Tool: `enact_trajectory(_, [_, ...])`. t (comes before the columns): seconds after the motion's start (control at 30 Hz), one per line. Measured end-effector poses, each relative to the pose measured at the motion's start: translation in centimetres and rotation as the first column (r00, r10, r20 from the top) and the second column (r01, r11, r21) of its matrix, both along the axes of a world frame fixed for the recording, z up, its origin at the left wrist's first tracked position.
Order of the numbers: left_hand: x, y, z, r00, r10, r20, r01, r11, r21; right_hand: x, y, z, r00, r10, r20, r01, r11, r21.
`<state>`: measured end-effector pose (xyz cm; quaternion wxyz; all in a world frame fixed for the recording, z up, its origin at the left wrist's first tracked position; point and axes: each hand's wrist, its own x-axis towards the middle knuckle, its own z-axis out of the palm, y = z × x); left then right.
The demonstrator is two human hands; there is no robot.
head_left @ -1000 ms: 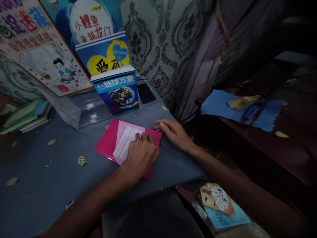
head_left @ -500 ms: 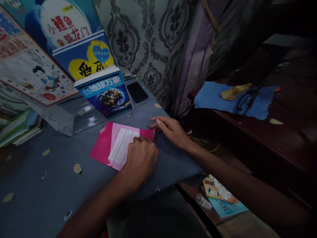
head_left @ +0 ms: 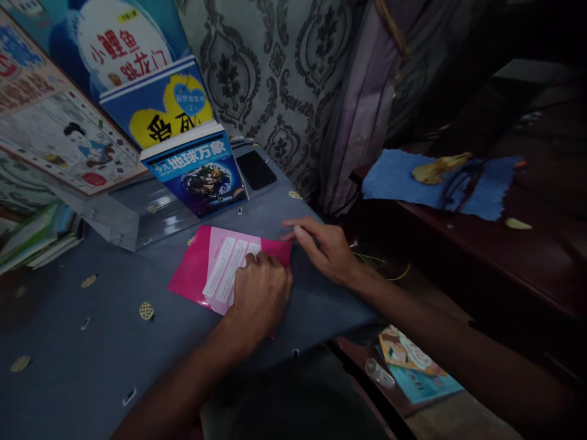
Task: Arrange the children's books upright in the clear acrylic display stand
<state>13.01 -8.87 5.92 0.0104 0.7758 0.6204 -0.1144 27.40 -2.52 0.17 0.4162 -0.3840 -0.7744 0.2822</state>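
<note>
A pink booklet [head_left: 190, 269] lies on the cloth-covered table, its printed side with white text panels facing up. My left hand [head_left: 261, 284] is closed, knuckles up, over the booklet's right part; its fingertips are hidden beneath it. A bit of pink shows below that hand. By the booklet's upper right corner, my right hand [head_left: 323, 247] holds nothing visible, its fingers stretched out to the left and its thumb apart. Whether those fingertips touch the booklet I cannot tell.
Behind the booklet, a blue Earth book [head_left: 202, 174] and other books lean on a clear acrylic stand [head_left: 114, 220]. A black phone [head_left: 255, 170] lies beside them. To the right, a blue cloth [head_left: 389, 180] covers part of a dark red surface. Books [head_left: 417, 366] and a clear bottle [head_left: 380, 373] are lower down.
My right hand has bent a little more at the knuckles, near the booklet's corner. My left hand stays closed over the booklet. The whole view has shifted slightly.
</note>
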Motion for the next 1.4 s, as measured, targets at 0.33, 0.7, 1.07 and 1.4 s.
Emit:
enact_trajectory(0.33, [-5.9, -0.7, 0.7, 0.948, -0.253, 0.192, 0.272, 0.959, -0.077, -0.6, -0.4, 0.1, 0.865, -0.022, 0.502, -0.016, 0.997, 0.071])
enact_trajectory(0.7, [-11.0, -4.3, -1.7, 0.846, -0.271, 0.459, 0.368, 0.920, -0.134, -2.0, -2.5, 0.7, 0.760, -0.154, 0.632, 0.034, 0.980, 0.198])
enact_trajectory(1.07, [-11.4, -4.2, -4.5, 0.775, -0.570, 0.274, 0.503, 0.818, 0.279, -4.4, -0.2, -0.3, 0.837, 0.133, 0.530, -0.335, 0.891, 0.307])
enact_trajectory(1.4, [-11.0, -4.2, -5.4, 0.746, -0.645, 0.165, 0.535, 0.728, 0.428, -14.2, 4.4, -0.7, 0.656, 0.561, 0.505, -0.680, 0.729, 0.074])
